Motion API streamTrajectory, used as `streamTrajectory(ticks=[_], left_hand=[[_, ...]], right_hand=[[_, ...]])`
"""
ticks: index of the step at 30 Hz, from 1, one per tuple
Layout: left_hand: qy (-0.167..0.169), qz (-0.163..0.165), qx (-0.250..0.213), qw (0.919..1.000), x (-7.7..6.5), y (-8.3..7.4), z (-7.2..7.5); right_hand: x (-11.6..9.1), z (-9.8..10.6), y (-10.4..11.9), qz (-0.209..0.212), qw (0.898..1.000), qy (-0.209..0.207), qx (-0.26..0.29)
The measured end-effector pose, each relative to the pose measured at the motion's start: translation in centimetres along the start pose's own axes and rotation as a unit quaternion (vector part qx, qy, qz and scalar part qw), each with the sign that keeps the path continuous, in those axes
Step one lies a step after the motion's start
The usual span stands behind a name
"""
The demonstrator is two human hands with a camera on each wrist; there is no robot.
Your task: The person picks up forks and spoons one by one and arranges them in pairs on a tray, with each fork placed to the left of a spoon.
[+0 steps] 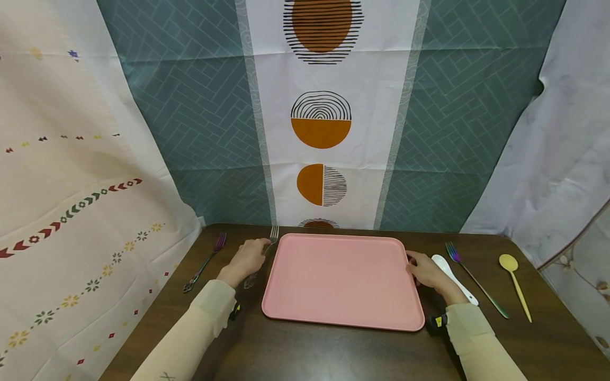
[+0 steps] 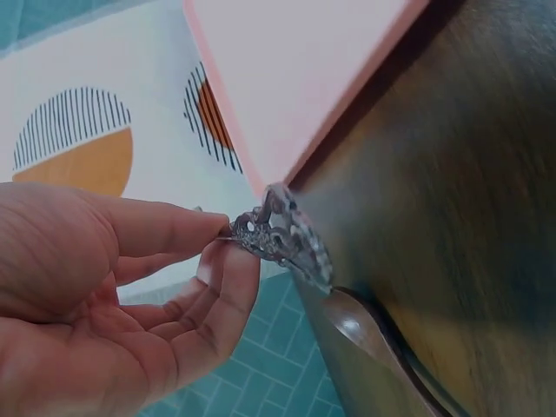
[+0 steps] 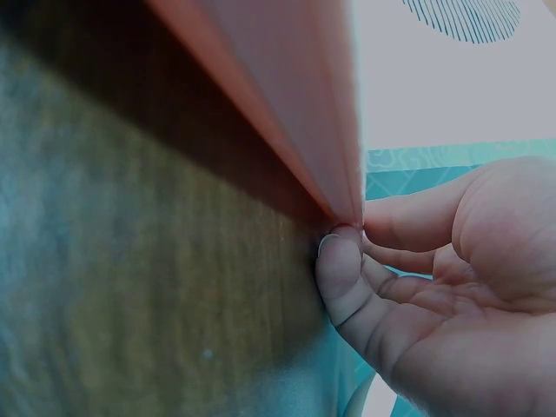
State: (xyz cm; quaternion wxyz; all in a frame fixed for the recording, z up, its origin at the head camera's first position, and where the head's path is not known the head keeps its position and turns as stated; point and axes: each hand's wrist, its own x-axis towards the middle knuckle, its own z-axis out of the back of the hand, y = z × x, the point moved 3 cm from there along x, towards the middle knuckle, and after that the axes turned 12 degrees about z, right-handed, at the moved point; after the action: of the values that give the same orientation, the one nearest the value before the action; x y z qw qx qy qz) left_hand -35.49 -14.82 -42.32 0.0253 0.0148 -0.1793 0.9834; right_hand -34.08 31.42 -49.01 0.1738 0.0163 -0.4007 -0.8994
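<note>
A pink rectangular tray (image 1: 340,280) lies at mid table. Just left of it, my left hand (image 1: 248,259) pinches a silver fork (image 1: 274,233) between thumb and fingers, tines pointing away. The fork's ornate openwork handle end (image 2: 282,234) shows in the left wrist view, near a tray corner. My right hand (image 1: 426,272) grips the tray's right edge. In the right wrist view, the thumb and fingers (image 3: 417,213) pinch the rim from both sides, with the tray's underside (image 3: 287,95) facing the camera. A white spoon (image 1: 452,278) lies beside that hand, partly behind the wrist.
Left of my left hand lies a rainbow-coloured fork (image 1: 205,264). At the right are another rainbow fork (image 1: 476,280) and a yellow spoon (image 1: 517,288). A brown, smooth, rounded piece (image 2: 356,326) shows in the left wrist view. Patterned cloths (image 1: 200,106) hang behind the dark wooden table (image 1: 305,354).
</note>
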Motion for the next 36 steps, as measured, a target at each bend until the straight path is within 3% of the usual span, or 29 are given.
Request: streamTrajectory(ticks=[10, 18, 27, 36], left_hand=[[0.011, 0.005, -0.004, 0.9999, 0.3, -1.5, -0.4], [0.045, 0.029, -0.022, 0.9984, 0.5, -2.2, -1.7], [0.037, 0.046, -0.015, 0.9981, 0.3, -2.5, -2.3], [0.042, 0.037, -0.021, 0.9982, 0.6, -3.0, -3.0]], right_hand=[[0.0, -0.2, -0.5, 0.007, 1.0, 0.0, 0.003], [0.0, -0.2, -0.7, 0.013, 1.0, 0.0, 0.004], [0.1, -0.1, -0.6, 0.014, 1.0, 0.001, 0.003], [0.2, -0.1, -0.7, 0.009, 1.0, 0.0, 0.006]])
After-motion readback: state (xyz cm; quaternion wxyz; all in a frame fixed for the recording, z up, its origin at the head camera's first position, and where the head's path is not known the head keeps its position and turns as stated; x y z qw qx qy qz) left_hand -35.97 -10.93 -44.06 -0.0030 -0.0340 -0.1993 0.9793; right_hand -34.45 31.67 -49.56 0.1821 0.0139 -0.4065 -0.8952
